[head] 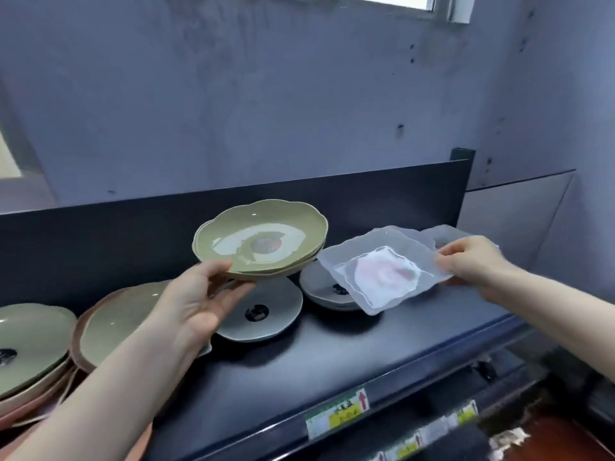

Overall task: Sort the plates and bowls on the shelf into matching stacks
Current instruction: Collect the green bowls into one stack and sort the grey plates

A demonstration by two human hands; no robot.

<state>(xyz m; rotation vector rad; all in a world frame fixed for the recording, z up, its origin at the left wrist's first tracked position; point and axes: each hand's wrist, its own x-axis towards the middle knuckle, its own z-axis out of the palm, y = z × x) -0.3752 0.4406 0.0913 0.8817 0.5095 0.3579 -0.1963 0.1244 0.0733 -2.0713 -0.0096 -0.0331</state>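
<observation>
My left hand [199, 297] holds two stacked olive-green scalloped bowls [263, 241] by the near rim, lifted above the shelf. My right hand [472, 261] pinches the right edge of a clear square glass plate [379, 271], tilted in the air. Under them on the black shelf [316, 354] sit a grey scalloped plate [266, 314] and a grey bowl stack [326, 291], each with a black sticker. More clear plates [446, 234] lie behind my right hand. At the left, a green bowl on pink plates [30, 344] and another green bowl [116, 321] rest on the shelf.
A dark back panel [366, 201] runs behind the shelf, with a grey wall above it. The shelf's front edge carries price labels [336, 414]. A lower shelf level shows at the bottom right.
</observation>
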